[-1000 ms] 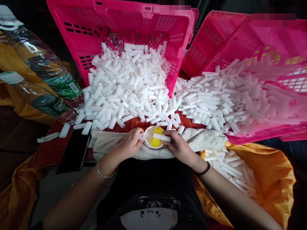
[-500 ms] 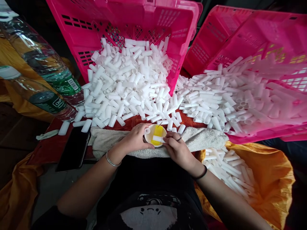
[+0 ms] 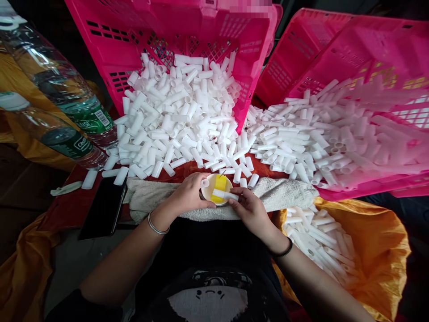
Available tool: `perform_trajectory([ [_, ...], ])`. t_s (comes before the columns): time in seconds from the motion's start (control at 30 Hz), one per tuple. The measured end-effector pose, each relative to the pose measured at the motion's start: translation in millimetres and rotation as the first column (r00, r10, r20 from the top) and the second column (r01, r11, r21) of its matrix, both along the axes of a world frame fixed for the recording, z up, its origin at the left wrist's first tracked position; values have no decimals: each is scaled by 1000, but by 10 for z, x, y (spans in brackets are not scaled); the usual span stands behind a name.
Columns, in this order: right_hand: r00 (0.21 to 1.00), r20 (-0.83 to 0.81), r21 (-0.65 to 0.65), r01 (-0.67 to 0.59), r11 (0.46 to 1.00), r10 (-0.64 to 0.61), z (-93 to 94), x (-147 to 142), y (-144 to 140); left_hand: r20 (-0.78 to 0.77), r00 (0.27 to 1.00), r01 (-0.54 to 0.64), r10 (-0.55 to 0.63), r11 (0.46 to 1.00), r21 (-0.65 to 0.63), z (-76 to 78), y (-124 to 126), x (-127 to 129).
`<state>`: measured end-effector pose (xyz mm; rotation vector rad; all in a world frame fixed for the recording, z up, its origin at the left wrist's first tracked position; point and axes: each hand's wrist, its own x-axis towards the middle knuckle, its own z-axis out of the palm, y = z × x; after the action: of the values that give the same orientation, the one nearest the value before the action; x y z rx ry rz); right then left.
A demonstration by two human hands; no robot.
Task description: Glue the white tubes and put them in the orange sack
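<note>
A small white bowl (image 3: pixel 228 181) with a yellow block (image 3: pixel 220 182) inside rests at the towel's back edge. My left hand (image 3: pixel 191 193) curls around the bowl's left side, its fingers closed. A short white plastic tube (image 3: pixel 204 183) sticks out of that hand, its open end showing. From the right, my right hand (image 3: pixel 250 209) pinches another white plastic tube (image 3: pixel 225 195) between thumb and fingers. This tube lies across the front of the bowl, its left end over the yellow block. A thin dark stick pokes up near the block.
White tubes are heaped in a tipped pink crate (image 3: pixel 254 58) and a second pink crate (image 3: pixel 335 53). More fill an orange sack (image 3: pixel 378 241) at lower right. Water bottles (image 3: pixel 67 138), a black phone (image 3: pixel 102 208) and a grey towel (image 3: pixel 284 194) lie around the red table edge.
My right fingers have shifted their grip and rolled back to the right, baring more of the tube. The tube now tilts slightly downward to the right. My left hand stays in place.
</note>
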<state>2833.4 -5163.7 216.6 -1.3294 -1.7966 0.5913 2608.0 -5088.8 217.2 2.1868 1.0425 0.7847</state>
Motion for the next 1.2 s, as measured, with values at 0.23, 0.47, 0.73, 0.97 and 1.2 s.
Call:
perform_trajectory([
  [0.23, 985, 141, 282, -138, 949, 101, 54, 78, -4, -58, 998, 25, -16, 989, 147, 8, -2, -36],
  [0.47, 931, -366, -54, -16, 998, -5, 463, -19, -25, -205, 978, 107, -38, 935, 338, 395, -134, -92],
  [0.73, 978, -188, -220, -128, 967, 87, 811, -105, -9, -307, 952, 154, 12, 847, 509, 650, -408, 29],
  [0.97, 986, 144, 300, 33, 954, -79, 752, -255, -53, -42, 988, 141, -148, 981, -136, 741, -735, 252],
  [1.2, 911, 326, 133, 220, 967, -252, 890, 209, -455, -214, 972, 147, -101, 966, 212, 602, -803, 226],
])
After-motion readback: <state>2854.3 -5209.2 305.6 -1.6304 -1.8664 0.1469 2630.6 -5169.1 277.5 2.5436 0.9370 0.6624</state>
